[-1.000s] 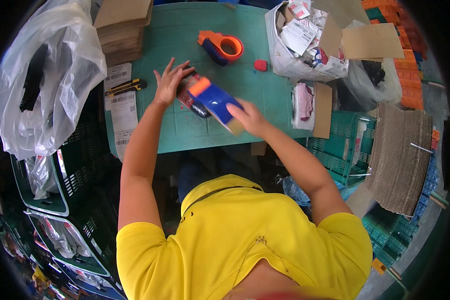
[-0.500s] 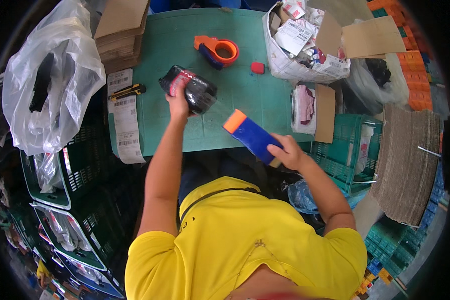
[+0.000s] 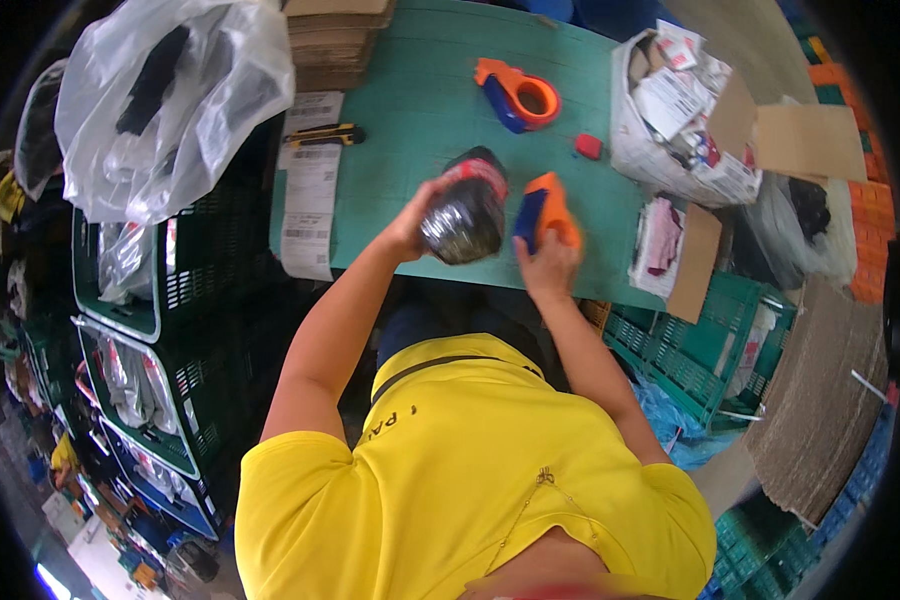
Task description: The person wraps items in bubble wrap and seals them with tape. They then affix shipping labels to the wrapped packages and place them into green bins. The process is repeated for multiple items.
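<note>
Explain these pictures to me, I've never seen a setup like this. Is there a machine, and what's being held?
There's no robot here: these are a person's bare hands. Every picture comes from a wide fisheye camera on that person's head, looking down, so straight edges bend. The left hand holds a dark wrapped bundle; the right hand grips an orange-and-blue tool, apparently a tape dispenser. On the green table lie another tape dispenser, a small red object, a yellow-and-black cutter and printed labels.
</note>
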### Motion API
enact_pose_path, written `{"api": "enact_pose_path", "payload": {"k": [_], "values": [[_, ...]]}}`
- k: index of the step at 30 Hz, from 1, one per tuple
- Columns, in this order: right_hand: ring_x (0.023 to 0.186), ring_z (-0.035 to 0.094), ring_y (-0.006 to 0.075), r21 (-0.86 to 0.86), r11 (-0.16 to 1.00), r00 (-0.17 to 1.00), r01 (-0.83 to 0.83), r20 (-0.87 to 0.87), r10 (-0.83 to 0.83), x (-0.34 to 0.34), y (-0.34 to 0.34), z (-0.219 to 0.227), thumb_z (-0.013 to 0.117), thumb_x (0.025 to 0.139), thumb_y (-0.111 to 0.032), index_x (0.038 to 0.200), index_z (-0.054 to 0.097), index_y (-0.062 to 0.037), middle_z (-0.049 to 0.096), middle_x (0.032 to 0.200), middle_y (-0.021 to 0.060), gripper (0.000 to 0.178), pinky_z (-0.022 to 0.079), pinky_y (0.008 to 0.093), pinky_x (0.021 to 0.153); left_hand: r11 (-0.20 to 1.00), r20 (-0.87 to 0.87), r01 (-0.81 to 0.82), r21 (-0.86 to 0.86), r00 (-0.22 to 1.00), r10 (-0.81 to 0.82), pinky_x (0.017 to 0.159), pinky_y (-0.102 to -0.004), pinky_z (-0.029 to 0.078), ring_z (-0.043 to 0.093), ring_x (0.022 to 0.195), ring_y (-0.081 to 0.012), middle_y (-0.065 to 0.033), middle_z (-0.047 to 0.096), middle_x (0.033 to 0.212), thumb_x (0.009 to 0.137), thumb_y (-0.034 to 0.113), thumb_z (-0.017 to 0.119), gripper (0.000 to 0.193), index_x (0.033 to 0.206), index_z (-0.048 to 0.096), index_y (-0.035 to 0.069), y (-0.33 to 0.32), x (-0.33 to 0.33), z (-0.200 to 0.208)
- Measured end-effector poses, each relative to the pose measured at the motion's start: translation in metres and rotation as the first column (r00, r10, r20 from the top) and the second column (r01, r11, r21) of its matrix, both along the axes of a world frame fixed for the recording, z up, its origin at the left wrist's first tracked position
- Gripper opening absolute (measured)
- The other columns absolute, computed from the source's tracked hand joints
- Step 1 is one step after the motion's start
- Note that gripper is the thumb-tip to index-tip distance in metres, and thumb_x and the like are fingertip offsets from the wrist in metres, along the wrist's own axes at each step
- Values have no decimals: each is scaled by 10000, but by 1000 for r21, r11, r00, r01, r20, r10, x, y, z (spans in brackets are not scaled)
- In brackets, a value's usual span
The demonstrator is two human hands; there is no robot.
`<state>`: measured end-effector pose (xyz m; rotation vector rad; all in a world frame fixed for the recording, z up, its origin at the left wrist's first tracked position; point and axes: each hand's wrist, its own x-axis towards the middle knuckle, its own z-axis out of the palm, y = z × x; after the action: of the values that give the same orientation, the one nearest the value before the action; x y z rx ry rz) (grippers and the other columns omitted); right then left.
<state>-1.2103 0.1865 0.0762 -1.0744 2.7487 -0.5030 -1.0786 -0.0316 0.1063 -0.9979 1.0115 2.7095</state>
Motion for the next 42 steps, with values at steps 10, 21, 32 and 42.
{"api": "enact_pose_path", "payload": {"k": [10,21,32,42], "values": [[905,591,288,-608,733,900,-304,70,431,85,-164,30,743,783,-152,845,684,-112,635,880,68,94,441,410,799,58,234,227,-972,958,165,818,-392,517,631,924,-324,-139,668,990,864,123,667,167,1002,742,66,-73,126,-43],[915,550,323,-497,736,800,-459,129,586,163,-267,-60,833,638,-149,970,692,-81,602,950,83,367,479,420,840,-150,111,119,-982,992,62,871,-399,479,585,975,-299,-79,656,1001,738,108,751,231,968,741,87,-159,204,-67],[985,537,215,-554,559,656,-618,29,754,234,-172,-35,781,719,-264,923,629,-189,562,966,-18,266,385,430,922,247,8,-342,-907,572,821,962,-384,396,505,1084,-197,-68,564,1082,738,228,838,434,1018,572,30,-51,283,-97],[1074,534,219,-517,415,568,-749,-177,804,233,-185,-32,739,724,-151,960,702,-219,594,1032,-10,248,342,502,976,921,539,-237,-310,754,375,687,-288,453,599,747,-156,-56,652,850,877,210,661,194,938,676,27,-85,301,-56]]}}
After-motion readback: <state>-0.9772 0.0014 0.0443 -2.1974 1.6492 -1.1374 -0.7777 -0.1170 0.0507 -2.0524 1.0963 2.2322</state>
